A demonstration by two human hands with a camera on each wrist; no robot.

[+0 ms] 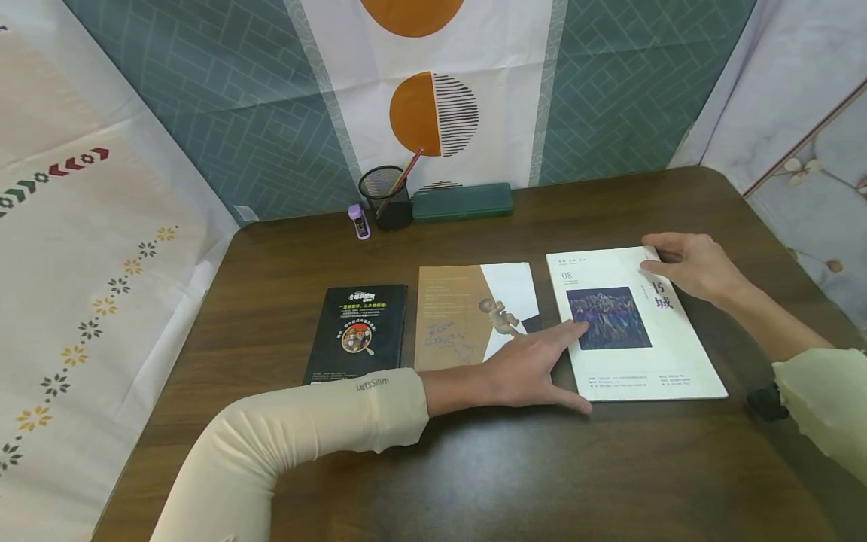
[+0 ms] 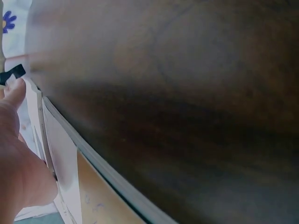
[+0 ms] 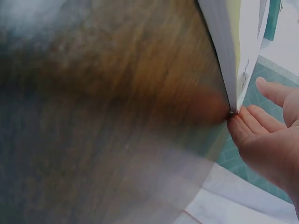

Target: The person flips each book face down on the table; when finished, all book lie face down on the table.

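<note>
A white magazine [image 1: 667, 354] with a dark blue picture on its cover lies flat on the table at the right. My left hand [image 1: 524, 369] reaches across to its left edge, thumb spread from the extended fingers, the fingertips over the cover's edge. At the upper right corner is my right hand [image 1: 698, 267]. In the right wrist view its fingers [image 3: 252, 126] touch the magazine's edge [image 3: 233, 56], while the thumb [image 3: 268, 88] stands apart. A brown and white booklet [image 1: 450, 309] lies partly under my left forearm, beside a black book [image 1: 328, 331].
Along the back of the brown table [image 1: 576, 482] stand a black mesh pen cup [image 1: 393, 211] with pencils, a small purple-capped bottle [image 1: 360, 223] and a green pencil case [image 1: 463, 203]. Patterned cloths hang behind and at the left side.
</note>
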